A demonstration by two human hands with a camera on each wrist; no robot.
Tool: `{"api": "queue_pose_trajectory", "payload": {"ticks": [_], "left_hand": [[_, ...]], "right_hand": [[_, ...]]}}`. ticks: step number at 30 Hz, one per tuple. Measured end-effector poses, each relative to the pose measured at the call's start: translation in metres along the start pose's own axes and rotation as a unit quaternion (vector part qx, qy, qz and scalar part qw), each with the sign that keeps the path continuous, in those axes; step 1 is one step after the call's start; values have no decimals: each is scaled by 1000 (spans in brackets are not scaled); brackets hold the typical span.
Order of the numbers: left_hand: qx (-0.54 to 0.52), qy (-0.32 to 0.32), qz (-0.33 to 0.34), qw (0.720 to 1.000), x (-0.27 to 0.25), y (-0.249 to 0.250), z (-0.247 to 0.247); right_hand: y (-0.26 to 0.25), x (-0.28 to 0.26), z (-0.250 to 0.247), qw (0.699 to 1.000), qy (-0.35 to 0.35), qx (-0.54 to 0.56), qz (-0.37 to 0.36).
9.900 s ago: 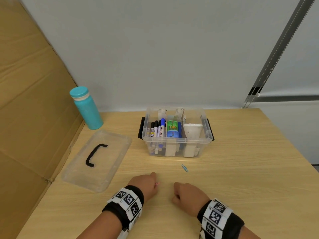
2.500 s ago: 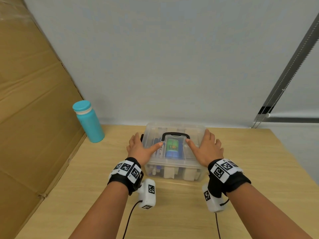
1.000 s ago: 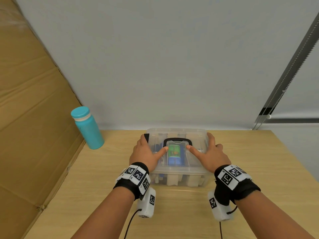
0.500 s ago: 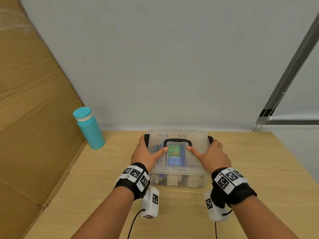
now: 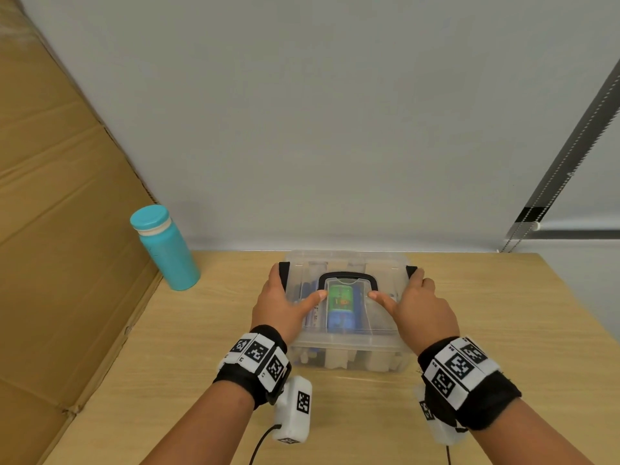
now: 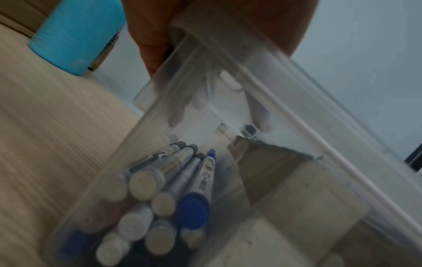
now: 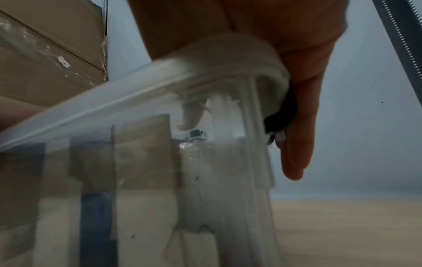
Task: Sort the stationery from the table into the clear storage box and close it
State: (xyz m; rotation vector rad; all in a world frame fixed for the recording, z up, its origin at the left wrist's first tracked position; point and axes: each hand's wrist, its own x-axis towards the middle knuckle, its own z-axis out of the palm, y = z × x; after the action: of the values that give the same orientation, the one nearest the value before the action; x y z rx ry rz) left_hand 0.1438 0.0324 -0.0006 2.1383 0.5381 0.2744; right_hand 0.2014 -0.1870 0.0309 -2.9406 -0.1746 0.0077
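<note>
The clear storage box (image 5: 349,354) stands mid-table with its clear lid (image 5: 382,318) on top, black handle (image 5: 345,275) lying flat. My left hand (image 5: 281,305) holds the left side, its thumb on the lid and its fingers curled over the black left latch (image 5: 284,270). My right hand (image 5: 421,307) mirrors it at the right latch (image 5: 411,270). The right wrist view shows my right hand's fingers (image 7: 297,135) hooked down over that latch (image 7: 283,115). Markers (image 6: 194,180) and a green-and-blue item (image 5: 341,302) lie inside.
A teal bottle (image 5: 166,253) stands at the back left beside a leaning cardboard sheet (image 5: 60,229). Bare wooden table (image 5: 503,330) lies to the right and in front of the box. A wall closes the far edge; a blind chain (image 5: 553,182) hangs at right.
The lid, earlier on the table at left, now covers the box. Within the last second my fingers slid from the lid's top outward and curled over both side latches.
</note>
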Motion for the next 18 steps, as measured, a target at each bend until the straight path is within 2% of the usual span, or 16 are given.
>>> {"api": "queue_pose_trajectory", "payload": {"ticks": [3, 12, 15, 18], "left_hand": [[8, 1, -7, 1000, 0, 1, -1], [9, 9, -36, 999, -10, 16, -9], [52, -5, -47, 998, -14, 24, -13], [83, -37, -23, 996, -32, 25, -28]], "right_hand": [[-1, 1, -1, 1000, 0, 1, 1], [7, 0, 1, 987, 1, 162, 23], [10, -18, -2, 985, -15, 173, 16], [21, -61, -9, 980, 4, 194, -29]]}}
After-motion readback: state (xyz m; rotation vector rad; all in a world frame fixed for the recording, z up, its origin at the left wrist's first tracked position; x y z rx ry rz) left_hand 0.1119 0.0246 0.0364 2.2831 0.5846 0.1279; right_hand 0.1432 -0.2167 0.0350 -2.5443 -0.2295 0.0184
